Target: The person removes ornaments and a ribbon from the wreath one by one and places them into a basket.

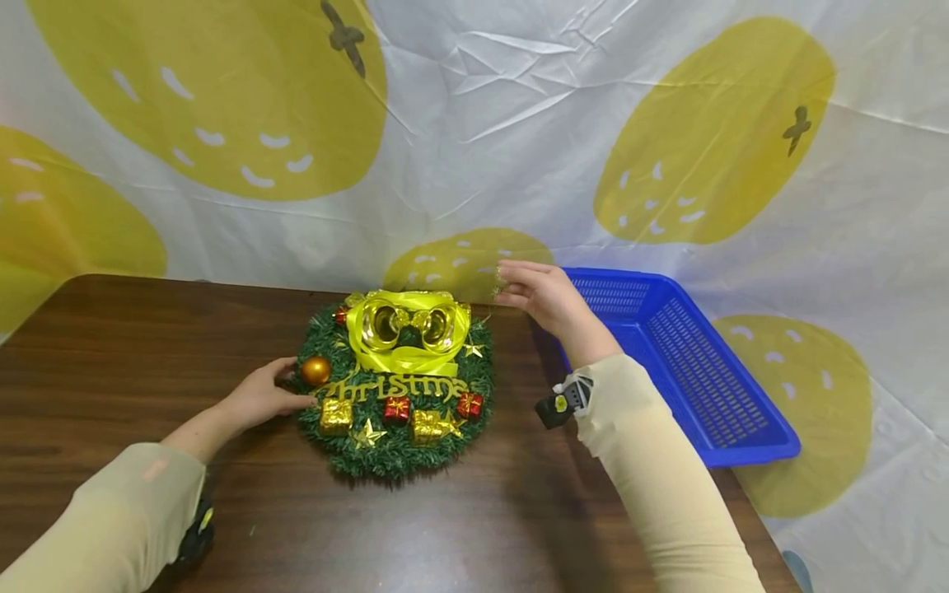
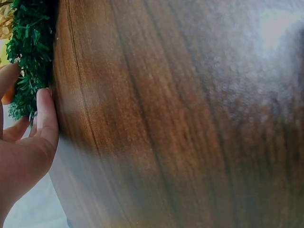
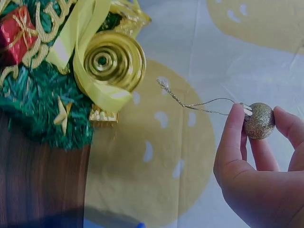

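Note:
A green Christmas wreath [image 1: 393,463] lies on the table, dressed with gold bells [image 1: 437,328], a yellow ribbon [image 1: 404,359], small gift boxes, stars and gold lettering. At its left edge my left hand [image 1: 258,400] grips the greenery, close by an orange ball [image 1: 315,371]; the left wrist view shows thumb and fingers on either side of the edge. Above the wreath's upper right, my right hand [image 1: 547,303] pinches a small gold glitter ball ornament [image 3: 261,124] between thumb and fingertips. Its thin gold cord [image 3: 194,104] sticks out toward the wreath.
A blue plastic basket [image 1: 734,455] with perforated sides stands at the right of the brown wooden table [image 1: 148,354], beneath my right forearm. A pale cloth with yellow fruit prints [image 1: 489,165] hangs behind the table.

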The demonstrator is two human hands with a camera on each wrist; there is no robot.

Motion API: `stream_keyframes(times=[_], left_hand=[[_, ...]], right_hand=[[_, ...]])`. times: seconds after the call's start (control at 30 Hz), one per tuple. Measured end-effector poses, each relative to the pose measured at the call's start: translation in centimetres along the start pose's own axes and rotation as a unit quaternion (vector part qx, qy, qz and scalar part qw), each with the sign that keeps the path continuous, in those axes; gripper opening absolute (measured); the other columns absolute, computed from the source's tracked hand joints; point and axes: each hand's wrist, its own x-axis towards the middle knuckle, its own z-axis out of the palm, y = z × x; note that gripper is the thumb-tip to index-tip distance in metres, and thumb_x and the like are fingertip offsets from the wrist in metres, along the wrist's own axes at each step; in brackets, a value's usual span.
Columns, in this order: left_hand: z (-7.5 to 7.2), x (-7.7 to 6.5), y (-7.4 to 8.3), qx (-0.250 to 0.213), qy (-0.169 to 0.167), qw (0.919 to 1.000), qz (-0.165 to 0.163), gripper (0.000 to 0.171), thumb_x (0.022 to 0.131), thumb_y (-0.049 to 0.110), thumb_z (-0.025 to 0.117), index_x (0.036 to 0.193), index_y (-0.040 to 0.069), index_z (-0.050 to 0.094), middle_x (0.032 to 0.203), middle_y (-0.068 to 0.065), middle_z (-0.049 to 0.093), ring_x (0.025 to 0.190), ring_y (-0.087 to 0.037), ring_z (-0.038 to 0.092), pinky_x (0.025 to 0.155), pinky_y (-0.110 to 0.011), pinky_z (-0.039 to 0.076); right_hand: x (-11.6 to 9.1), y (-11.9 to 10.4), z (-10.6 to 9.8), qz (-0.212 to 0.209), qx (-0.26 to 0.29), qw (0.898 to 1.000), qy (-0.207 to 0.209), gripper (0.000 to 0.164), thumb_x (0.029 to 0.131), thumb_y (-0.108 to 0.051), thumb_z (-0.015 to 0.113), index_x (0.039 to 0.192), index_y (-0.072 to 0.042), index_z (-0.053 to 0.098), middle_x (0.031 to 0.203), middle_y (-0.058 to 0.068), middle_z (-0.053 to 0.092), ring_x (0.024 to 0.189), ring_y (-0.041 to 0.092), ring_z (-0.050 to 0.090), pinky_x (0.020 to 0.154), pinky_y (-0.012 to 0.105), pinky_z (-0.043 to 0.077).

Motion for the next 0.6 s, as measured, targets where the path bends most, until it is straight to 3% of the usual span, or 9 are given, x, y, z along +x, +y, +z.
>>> stream_keyframes(times=[0.2,0.3,0.43,0.6], left_hand=[[0.1,0.0,-0.1,-0.002,0.004,1.0000,0.003,0.092,0.085,0.024,0.069,0.144,-0.016,0.009,0.137,-0.042,0.026,0.102,-0.040,0.060,0.081,-0.039,0.056],[0.1,0.0,-0.1,0.000,0.004,1.0000,0.003,0.092,0.086,0.024,0.068,0.144,-0.016,0.009,0.138,-0.043,0.026,0.103,-0.040,0.059,0.081,-0.040,0.056],[0.1,0.0,-0.2,0.001,0.003,1.0000,0.002,0.092,0.086,0.025,0.068,0.144,-0.015,0.009,0.138,-0.042,0.026,0.104,-0.041,0.058,0.081,-0.040,0.056],[0.1,0.0,-0.2,-0.006,-0.001,1.0000,0.005,0.092,0.087,0.025,0.067,0.144,-0.015,0.008,0.139,-0.042,0.025,0.108,-0.043,0.055,0.083,-0.040,0.055]], right_hand=[[-0.1,-0.6,-1.7,-0.005,0.002,1.000,0.020,0.031,0.094,-0.001,0.047,0.123,0.008,0.051,0.085,-0.004,0.062,0.069,0.009,0.057,0.082,0.028,0.055],[-0.2,-0.9,-2.5,-0.008,0.014,0.999,0.029,0.019,0.094,0.000,0.047,0.104,0.001,0.063,0.084,-0.004,0.063,0.069,0.010,0.058,0.075,0.024,0.056],[-0.4,-1.4,-3.6,-0.012,0.023,0.999,0.032,0.031,0.094,0.002,0.045,0.077,-0.013,0.068,0.083,-0.005,0.064,0.069,0.010,0.059,0.072,0.023,0.056],[-0.7,-2.0,-4.9,-0.017,0.021,0.999,0.040,0.033,0.093,0.003,0.045,0.074,-0.013,0.067,0.077,-0.004,0.065,0.071,0.010,0.061,0.071,0.022,0.056]])
